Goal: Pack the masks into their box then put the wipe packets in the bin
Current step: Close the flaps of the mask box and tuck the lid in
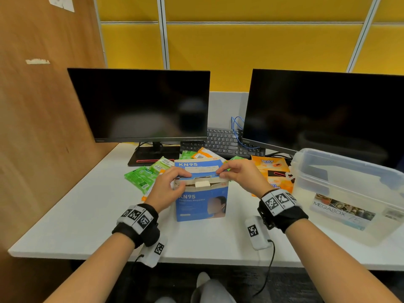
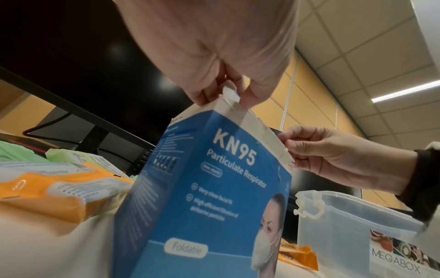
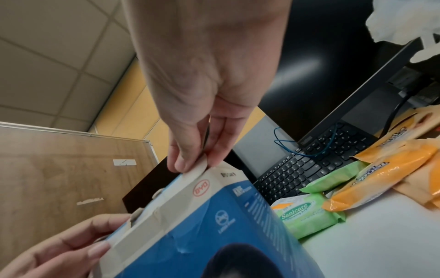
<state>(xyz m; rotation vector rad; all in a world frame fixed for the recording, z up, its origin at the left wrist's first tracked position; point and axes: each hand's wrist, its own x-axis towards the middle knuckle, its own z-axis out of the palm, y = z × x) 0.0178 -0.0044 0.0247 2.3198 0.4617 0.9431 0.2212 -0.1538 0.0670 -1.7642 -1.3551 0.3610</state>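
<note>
Both grips, left hand (image 1: 167,184) and right hand (image 1: 240,176), pinching lid flap of blue cardboard KN95 mask box (image 1: 202,202); worn flap could tear, box tip toward green wipe packets (image 1: 140,178) behind it

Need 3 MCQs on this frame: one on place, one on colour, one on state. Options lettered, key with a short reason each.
1. Where does the clear plastic bin stand relative to the mask box?
A. To its right
B. To its left
C. On top of it

2. What colour is the mask box's front?
A. Red
B. Blue
C. Black

3. What state is the box's top flap in?
A. Taped shut
C. Torn off
B. Pinched at both ends by the left hand and right hand

Key: 1 A, the bin sits by the right wrist. 2 B, blue KN95 panel. 3 B, fingers grip each flap end over a visible gap.
</note>
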